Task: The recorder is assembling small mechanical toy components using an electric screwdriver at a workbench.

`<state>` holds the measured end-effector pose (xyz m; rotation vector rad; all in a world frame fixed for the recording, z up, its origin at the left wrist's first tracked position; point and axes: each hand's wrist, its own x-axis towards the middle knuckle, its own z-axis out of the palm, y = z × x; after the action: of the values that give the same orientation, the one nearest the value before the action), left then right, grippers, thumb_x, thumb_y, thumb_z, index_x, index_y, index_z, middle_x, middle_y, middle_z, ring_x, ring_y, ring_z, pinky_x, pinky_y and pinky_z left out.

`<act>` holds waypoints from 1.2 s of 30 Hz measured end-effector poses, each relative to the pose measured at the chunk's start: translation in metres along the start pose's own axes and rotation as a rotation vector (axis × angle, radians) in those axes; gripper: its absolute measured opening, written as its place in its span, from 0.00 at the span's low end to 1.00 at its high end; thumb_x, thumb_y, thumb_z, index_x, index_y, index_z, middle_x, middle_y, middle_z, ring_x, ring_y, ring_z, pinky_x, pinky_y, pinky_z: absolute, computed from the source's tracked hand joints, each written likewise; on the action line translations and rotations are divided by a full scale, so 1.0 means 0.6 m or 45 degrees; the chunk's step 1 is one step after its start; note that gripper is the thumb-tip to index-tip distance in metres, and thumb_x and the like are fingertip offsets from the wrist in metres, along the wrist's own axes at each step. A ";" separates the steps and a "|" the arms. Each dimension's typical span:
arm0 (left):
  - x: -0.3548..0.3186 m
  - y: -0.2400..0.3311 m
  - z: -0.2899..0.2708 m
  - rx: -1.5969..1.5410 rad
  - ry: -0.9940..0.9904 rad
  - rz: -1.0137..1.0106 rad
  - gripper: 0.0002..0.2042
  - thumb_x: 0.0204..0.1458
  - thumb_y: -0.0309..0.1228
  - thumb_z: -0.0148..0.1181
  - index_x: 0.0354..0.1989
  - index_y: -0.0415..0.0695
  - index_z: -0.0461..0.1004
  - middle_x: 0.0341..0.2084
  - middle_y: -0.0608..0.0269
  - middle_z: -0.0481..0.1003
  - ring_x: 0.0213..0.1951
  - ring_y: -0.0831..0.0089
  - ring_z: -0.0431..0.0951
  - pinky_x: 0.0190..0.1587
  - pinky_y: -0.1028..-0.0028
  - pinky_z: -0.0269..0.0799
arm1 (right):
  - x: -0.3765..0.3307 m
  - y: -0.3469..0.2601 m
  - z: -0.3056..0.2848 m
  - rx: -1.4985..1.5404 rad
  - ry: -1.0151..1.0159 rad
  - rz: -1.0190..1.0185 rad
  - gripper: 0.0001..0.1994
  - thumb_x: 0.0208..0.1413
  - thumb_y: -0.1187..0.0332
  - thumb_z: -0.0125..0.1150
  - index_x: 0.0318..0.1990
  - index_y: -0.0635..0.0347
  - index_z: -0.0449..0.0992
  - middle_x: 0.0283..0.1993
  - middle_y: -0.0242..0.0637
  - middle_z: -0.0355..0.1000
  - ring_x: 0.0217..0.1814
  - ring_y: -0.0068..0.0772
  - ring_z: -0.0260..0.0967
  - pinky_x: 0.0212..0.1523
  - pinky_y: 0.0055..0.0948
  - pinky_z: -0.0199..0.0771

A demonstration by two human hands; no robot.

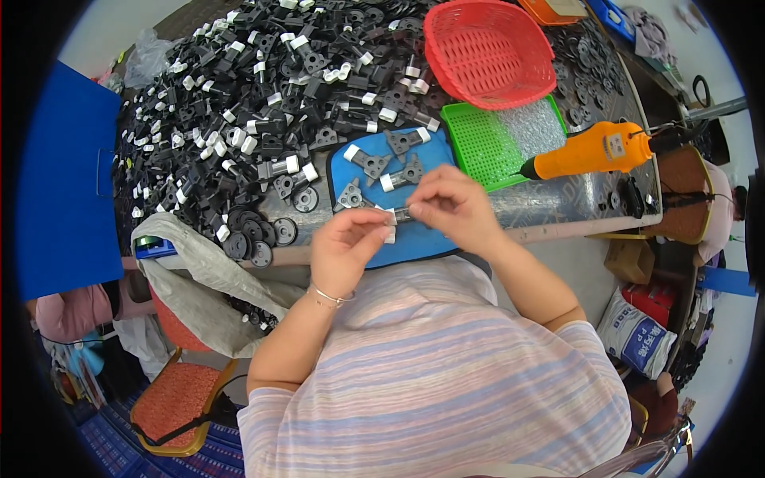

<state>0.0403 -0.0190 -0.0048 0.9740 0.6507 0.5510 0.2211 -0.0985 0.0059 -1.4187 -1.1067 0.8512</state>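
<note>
The left hand and right hand meet above a blue fabric mat, their fingertips pinching a small white-and-dark plastic part between them; whether it is one piece or two cannot be told. Just beyond the hands lie dark grey plastic brackets with white ends. The step in hand looks like aligning or fitting that part, so the next move probably calls for a steady left pinch while the right fingers adjust. An orange cylindrical powered screwdriver, beyond the right hand, is untouched.
</note>
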 end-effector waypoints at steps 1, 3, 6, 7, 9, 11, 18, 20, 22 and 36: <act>0.005 0.010 -0.013 0.523 0.065 0.334 0.07 0.45 0.18 0.60 0.34 0.38 0.74 0.33 0.58 0.77 0.36 0.71 0.77 0.41 0.73 0.73 | 0.010 -0.008 -0.012 -0.164 0.025 -0.044 0.04 0.45 0.74 0.64 0.31 0.59 0.78 0.31 0.31 0.67 0.25 0.21 0.62 0.26 0.20 0.64; 0.020 0.038 -0.025 1.276 0.208 0.810 0.05 0.42 0.19 0.59 0.29 0.40 0.75 0.32 0.57 0.77 0.34 0.62 0.76 0.39 0.71 0.71 | 0.032 -0.014 -0.032 -0.579 0.000 -0.040 0.04 0.46 0.74 0.63 0.32 0.60 0.77 0.32 0.30 0.66 0.25 0.19 0.60 0.25 0.19 0.61; 0.047 0.035 -0.057 1.545 0.206 0.880 0.06 0.40 0.21 0.61 0.28 0.41 0.75 0.28 0.59 0.76 0.34 0.58 0.74 0.37 0.66 0.70 | 0.052 -0.002 -0.037 -0.897 -0.053 -0.066 0.05 0.45 0.71 0.61 0.32 0.59 0.77 0.33 0.36 0.67 0.29 0.33 0.67 0.30 0.28 0.67; 0.050 0.031 -0.058 1.545 0.208 0.883 0.06 0.40 0.21 0.61 0.28 0.41 0.75 0.28 0.59 0.76 0.34 0.58 0.74 0.37 0.66 0.70 | 0.059 0.001 -0.036 -1.060 -0.094 -0.105 0.06 0.45 0.70 0.60 0.31 0.58 0.77 0.33 0.38 0.68 0.32 0.38 0.68 0.33 0.32 0.69; 0.053 0.025 -0.057 1.623 0.113 0.882 0.06 0.39 0.20 0.60 0.28 0.42 0.75 0.28 0.60 0.76 0.34 0.59 0.73 0.38 0.67 0.70 | 0.071 -0.004 -0.035 -1.071 -0.152 -0.036 0.06 0.45 0.69 0.60 0.31 0.58 0.77 0.34 0.39 0.68 0.35 0.41 0.68 0.35 0.35 0.69; 0.055 0.020 -0.053 1.646 0.118 0.924 0.06 0.39 0.20 0.60 0.27 0.42 0.75 0.28 0.61 0.76 0.34 0.61 0.73 0.39 0.67 0.70 | 0.081 -0.005 -0.031 -1.081 -0.213 0.035 0.06 0.44 0.68 0.60 0.30 0.58 0.78 0.35 0.40 0.68 0.38 0.45 0.69 0.38 0.37 0.69; 0.059 0.020 -0.055 1.719 0.072 0.914 0.06 0.38 0.20 0.60 0.27 0.43 0.76 0.28 0.62 0.77 0.35 0.62 0.73 0.40 0.68 0.70 | 0.088 -0.007 -0.021 -1.137 -0.155 0.065 0.06 0.42 0.68 0.62 0.28 0.56 0.80 0.33 0.39 0.69 0.35 0.42 0.70 0.36 0.36 0.70; 0.057 0.025 -0.057 1.715 0.058 0.896 0.07 0.38 0.20 0.61 0.27 0.43 0.76 0.28 0.62 0.77 0.35 0.62 0.73 0.40 0.68 0.70 | 0.089 -0.008 -0.020 -1.117 -0.125 0.072 0.06 0.42 0.68 0.62 0.29 0.56 0.80 0.33 0.39 0.70 0.35 0.41 0.70 0.36 0.35 0.70; 0.055 0.030 -0.059 1.642 0.095 0.869 0.07 0.38 0.20 0.61 0.28 0.43 0.77 0.29 0.62 0.77 0.35 0.62 0.73 0.41 0.68 0.70 | 0.090 -0.007 -0.021 -1.117 -0.157 0.076 0.06 0.42 0.67 0.62 0.29 0.55 0.80 0.34 0.38 0.70 0.35 0.41 0.70 0.37 0.35 0.70; 0.038 0.020 -0.069 1.934 0.058 0.804 0.15 0.36 0.18 0.55 0.33 0.49 0.79 0.47 0.62 0.71 0.49 0.61 0.67 0.51 0.63 0.61 | 0.041 -0.020 -0.048 -1.146 -0.254 0.032 0.06 0.40 0.70 0.64 0.29 0.56 0.78 0.32 0.37 0.69 0.35 0.41 0.70 0.36 0.35 0.70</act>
<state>0.0244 0.0255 -0.0166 2.6569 0.7675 0.5810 0.2534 -0.0846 0.0240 -2.1012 -1.7494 0.5170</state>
